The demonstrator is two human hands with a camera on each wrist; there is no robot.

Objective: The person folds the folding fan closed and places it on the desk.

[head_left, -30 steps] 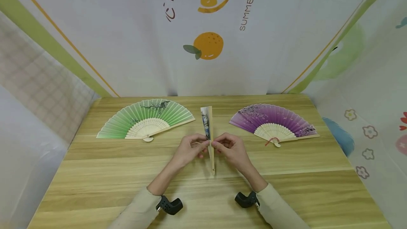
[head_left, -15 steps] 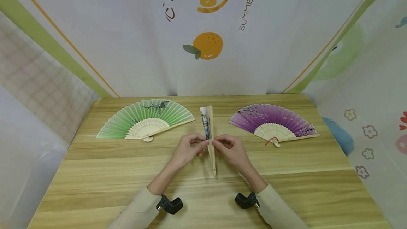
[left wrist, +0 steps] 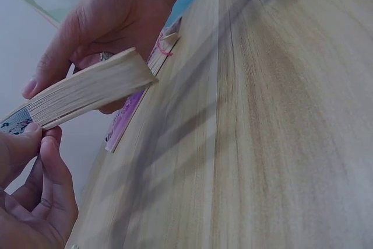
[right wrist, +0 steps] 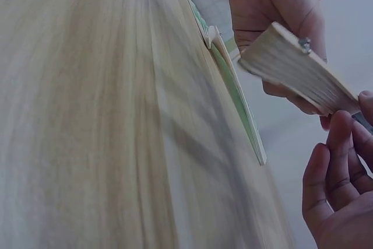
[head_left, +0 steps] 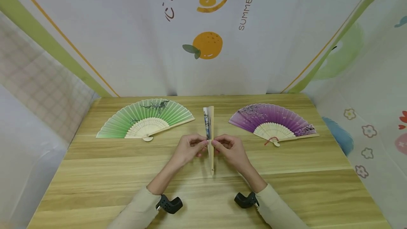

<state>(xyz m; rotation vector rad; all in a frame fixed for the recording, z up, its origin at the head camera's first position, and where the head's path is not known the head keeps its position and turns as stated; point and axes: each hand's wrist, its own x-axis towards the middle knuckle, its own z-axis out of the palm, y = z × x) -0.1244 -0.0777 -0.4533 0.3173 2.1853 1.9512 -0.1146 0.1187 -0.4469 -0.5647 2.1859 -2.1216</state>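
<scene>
Between both hands, over the middle of the table, is a nearly folded hand fan (head_left: 212,124) with pale wooden ribs and a white leaf printed in blue and black. It points away from me, its pivot end nearest. My left hand (head_left: 187,150) pinches its left side between thumb and fingers. Opposite, my right hand (head_left: 234,150) pinches the right side at about the same height. In the left wrist view the stacked ribs (left wrist: 90,91) show edge-on. The metal pivot pin (right wrist: 304,45) appears in the right wrist view, with the fan held off the table.
A green fan (head_left: 155,114) lies spread on the wooden table (head_left: 111,179) at the back left. At the back right is a spread purple fan (head_left: 270,116) with a red cord (head_left: 272,140). A printed white curtain (head_left: 133,45) hangs behind the table.
The printed leaf of the held fan has swung slightly right and looks narrower, closer to its right guard. Its pivot end has shifted a little. Both hands stay almost where they were.
</scene>
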